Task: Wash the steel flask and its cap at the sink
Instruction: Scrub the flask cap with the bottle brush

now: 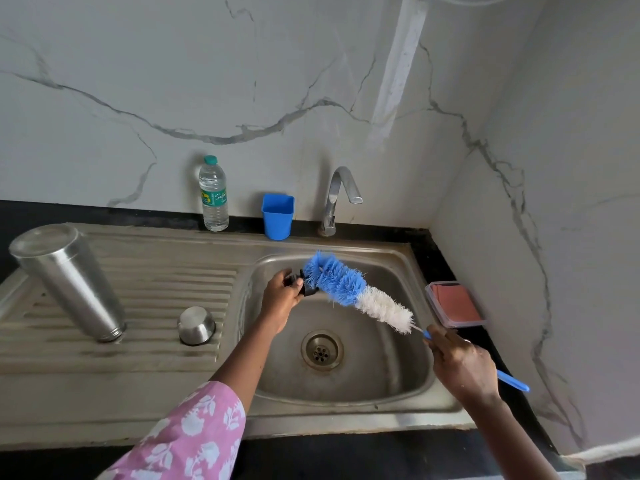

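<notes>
Cap-scrub step imo: black cap [305, 285] pinched in left hand [281, 295], brush [346, 289] gripped at the handle by right hand [460, 365]; tap [341, 192] prob to be opened next for rinsing.

Room free low in sink [381, 382] around drain [322, 349]; brush [346, 289] crosses above; flask [69, 282], steel cup [196, 325] block drainboard [166, 282]; tap [337, 195] overhangs rear.

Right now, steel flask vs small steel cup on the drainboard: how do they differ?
The steel flask is tall and ends in a narrow neck; the steel cup is short and rounded. The flask stands left on the drainboard; the cup sits nearer the basin. Shared: both bare steel, mouth down, neither held.
</notes>
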